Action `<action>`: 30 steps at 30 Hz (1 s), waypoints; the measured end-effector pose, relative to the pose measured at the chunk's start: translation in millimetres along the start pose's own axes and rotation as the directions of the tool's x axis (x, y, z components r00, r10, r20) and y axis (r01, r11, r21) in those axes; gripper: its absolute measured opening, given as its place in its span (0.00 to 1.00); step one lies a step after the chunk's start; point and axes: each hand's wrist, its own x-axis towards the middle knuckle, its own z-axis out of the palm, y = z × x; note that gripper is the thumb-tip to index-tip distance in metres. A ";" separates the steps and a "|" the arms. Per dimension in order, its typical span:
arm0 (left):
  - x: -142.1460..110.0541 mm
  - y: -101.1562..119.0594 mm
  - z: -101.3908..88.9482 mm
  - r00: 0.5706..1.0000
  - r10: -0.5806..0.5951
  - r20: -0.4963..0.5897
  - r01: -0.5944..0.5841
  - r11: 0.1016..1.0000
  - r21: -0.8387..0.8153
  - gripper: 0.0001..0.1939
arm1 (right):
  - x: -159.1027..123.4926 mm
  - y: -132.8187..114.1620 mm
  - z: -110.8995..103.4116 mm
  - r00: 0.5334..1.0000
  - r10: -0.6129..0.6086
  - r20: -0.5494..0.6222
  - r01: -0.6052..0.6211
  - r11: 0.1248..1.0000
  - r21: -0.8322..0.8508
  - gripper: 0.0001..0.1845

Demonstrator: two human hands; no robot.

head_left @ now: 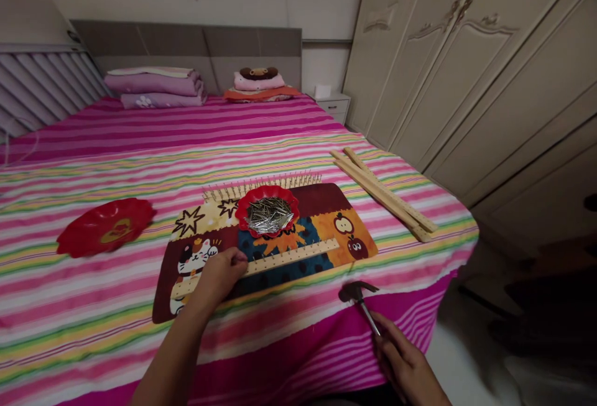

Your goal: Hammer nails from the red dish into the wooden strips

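Left hand (229,267) is closing its fingers at a wooden strip (289,257); right hand (405,359) is gripping a hammer. Bed (209,121) is carrying the mat (326,201), probably as padding. Strip is lying along mat's near edge, likely finger-steadied. Hammer (365,309) is hovering off near-right corner. Bowl (241,216) is keeping nails (270,213) reachable. Forearm is hiding some strip; any pinched nail, can't tell.

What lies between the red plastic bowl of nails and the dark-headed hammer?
In the head view, a pale wooden strip on the colourful patterned mat, then striped bedcover.
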 end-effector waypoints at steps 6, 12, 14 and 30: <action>-7.8 -17.5 6.9 0.999 0.002 -0.042 -0.012 0.967 -0.254 0.13 | 0.1 -4.6 -1.4 1.000 -0.019 -0.016 0.018 0.998 -0.063 0.34; -9.1 -17.8 11.1 0.996 0.023 -0.088 -0.045 0.964 -0.260 0.12 | -18.8 -25.6 9.3 0.996 -0.084 -0.038 0.078 0.987 -0.140 0.30; -10.3 -18.0 13.6 0.994 0.025 -0.108 -0.053 0.964 -0.261 0.12 | -28.3 -41.8 21.7 0.993 -0.119 0.021 0.120 0.982 -0.146 0.29; -16.9 -22.3 29.1 0.971 0.073 -0.228 -0.133 0.956 -0.261 0.08 | -2.8 -162.1 160.2 0.598 -0.539 0.593 0.762 0.613 -0.210 0.26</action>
